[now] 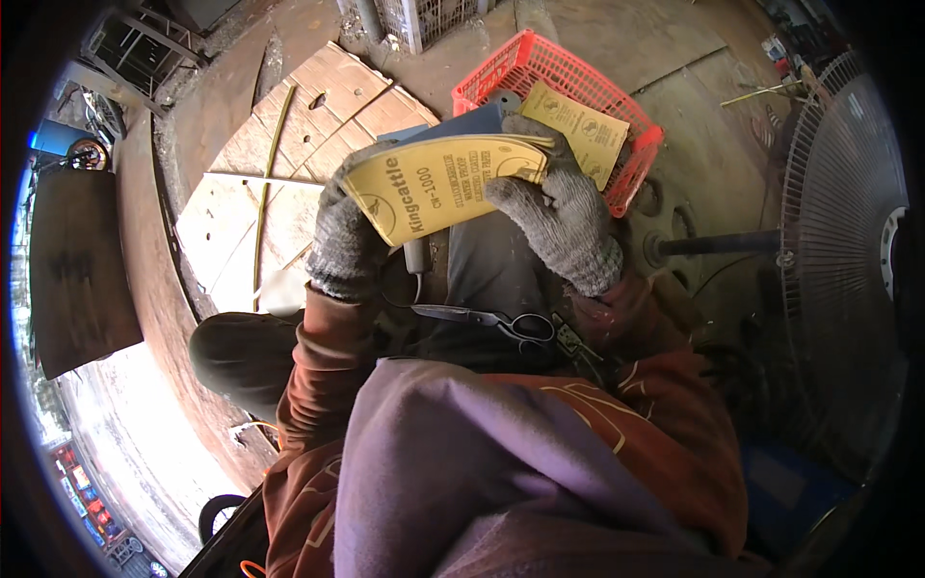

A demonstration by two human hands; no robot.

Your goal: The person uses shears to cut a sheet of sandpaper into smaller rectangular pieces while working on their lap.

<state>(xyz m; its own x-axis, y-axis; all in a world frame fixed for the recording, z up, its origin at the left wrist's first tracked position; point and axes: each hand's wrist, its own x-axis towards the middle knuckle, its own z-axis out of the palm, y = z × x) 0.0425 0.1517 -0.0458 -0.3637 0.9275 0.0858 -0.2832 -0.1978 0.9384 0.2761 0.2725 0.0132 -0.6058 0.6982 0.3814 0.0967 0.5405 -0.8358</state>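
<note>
Sandpaper (448,188), cardboard (313,149) on seemingly concrete floor (602,43), fan (833,250)

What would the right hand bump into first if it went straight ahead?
Probably the red basket, past the yellow sheets the right hand holds; the depth is hard to tell.

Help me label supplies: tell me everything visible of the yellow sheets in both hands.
The yellow sheets look like a thin stack of paper, dark lettering and a round emblem printed on the face. They bow into a curve, several edges showing at the upper right; the count can't be told. In grey knitted gloves, the left hand grips the left end and the right hand the right end, thumb on the face. They are held up above the lap.
</note>
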